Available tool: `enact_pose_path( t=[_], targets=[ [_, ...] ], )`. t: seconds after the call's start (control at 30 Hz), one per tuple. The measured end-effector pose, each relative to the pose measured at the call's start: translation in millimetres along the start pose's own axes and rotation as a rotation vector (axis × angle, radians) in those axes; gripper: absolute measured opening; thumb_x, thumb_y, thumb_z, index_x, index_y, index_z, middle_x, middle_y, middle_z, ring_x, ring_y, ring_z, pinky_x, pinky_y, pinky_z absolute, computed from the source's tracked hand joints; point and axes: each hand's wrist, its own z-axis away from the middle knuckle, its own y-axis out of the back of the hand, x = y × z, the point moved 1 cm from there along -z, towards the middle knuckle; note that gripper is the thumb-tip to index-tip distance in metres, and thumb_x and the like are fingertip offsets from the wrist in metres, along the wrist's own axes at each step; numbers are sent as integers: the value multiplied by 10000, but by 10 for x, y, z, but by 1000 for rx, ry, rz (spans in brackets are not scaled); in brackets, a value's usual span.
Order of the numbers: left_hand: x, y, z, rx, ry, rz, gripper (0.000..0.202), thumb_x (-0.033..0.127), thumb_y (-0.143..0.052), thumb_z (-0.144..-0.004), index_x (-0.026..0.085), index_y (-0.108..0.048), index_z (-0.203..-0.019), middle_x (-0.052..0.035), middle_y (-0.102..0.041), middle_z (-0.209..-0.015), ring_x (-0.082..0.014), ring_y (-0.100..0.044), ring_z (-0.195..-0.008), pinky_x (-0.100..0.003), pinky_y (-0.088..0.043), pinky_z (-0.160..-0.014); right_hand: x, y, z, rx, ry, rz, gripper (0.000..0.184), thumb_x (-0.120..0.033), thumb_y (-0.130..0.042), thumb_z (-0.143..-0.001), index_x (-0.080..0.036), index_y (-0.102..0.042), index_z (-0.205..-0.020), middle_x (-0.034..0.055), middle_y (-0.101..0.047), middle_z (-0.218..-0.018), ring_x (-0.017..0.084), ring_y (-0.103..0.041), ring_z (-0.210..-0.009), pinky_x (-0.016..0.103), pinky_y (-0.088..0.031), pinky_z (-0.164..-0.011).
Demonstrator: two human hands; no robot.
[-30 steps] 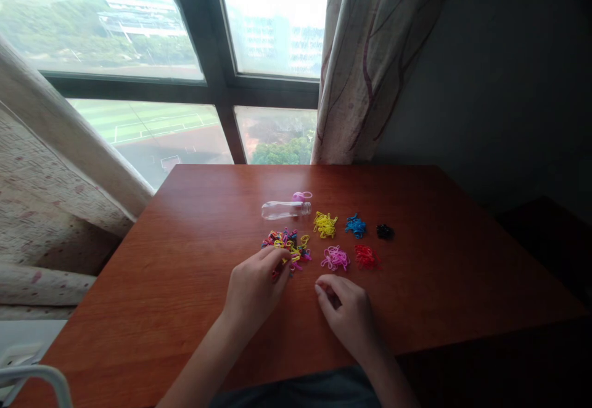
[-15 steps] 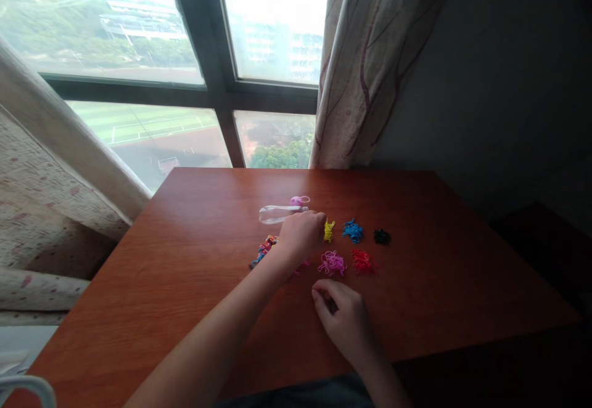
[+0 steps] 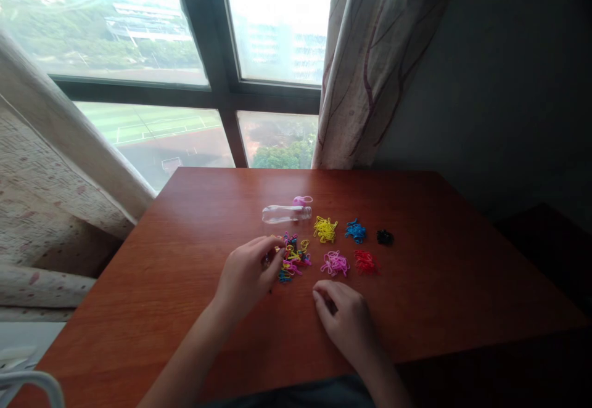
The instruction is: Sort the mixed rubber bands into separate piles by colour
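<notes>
My left hand (image 3: 250, 272) reaches over the left side of a mixed pile of small coloured rubber bands (image 3: 296, 255). Its thumb and index fingertips are slightly apart, with no band visible between them; the other fingers are partly hidden. Resting on the table, my right hand (image 3: 345, 309) has its thumb and index finger pressed together, and whatever may be in them is hidden. Just beyond it lie a pink pile (image 3: 335, 264) and a red pile (image 3: 366, 262) of bands. Farther back are yellow bands (image 3: 325, 229), blue bands (image 3: 356, 231) and black bands (image 3: 384, 236).
A clear bottle (image 3: 283, 214) lies on its side behind the mixed pile, with a pink cap with a loop (image 3: 301, 200) beyond it. The wooden table (image 3: 161, 260) meets a window at the back, curtains (image 3: 365, 69) hanging either side.
My left hand has moved from the yellow bands back left to the mixed pile, uncovering the yellow pile and bottle. My right hand has stayed in place. The view has shifted slightly.
</notes>
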Motion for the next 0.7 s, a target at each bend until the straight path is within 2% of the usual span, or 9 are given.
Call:
enact_pose_path(
  t=[0.13, 0.27, 0.57, 0.7],
  targets=[
    [-204, -15, 325, 18, 63, 80, 149, 268, -559, -893, 199, -692, -901, 8, -694, -737, -117, -590, -597, -220, -431, -586, -14, -14, -12, -13, 10, 52, 142, -168, -513, -908, -223, -636, -866, -7, -662, -748, 156, -607, -686, 250, -365, -658],
    [-318, -92, 522, 53, 108, 131, 149, 261, -560, -886, 196, -694, -882, -7, -724, -806, -131, -634, -654, -223, -471, -612, -74, -48, -55, -33, 9, 93, 150, -166, -508, -909, -224, -634, -852, -5, -669, -748, 156, -606, -689, 249, -353, -655],
    [-347, -153, 588, 68, 90, 116, 127, 236, -561, -883, 211, -683, -905, -15, -730, -867, -153, -671, -759, -244, -505, -703, -360, -312, -223, -61, -43, 157, 34, -216, -622, -885, -242, -628, -864, -16, -682, -762, 158, -613, -690, 248, -315, -621],
    [-352, -154, 592, 53, 83, 81, 126, 218, -559, -877, 219, -679, -916, -14, -733, -883, -162, -673, -780, -257, -501, -713, -408, -388, -275, -44, -82, 198, 84, -223, -652, -881, -237, -600, -817, -23, -674, -740, 156, -614, -678, 254, -291, -600]
  ],
)
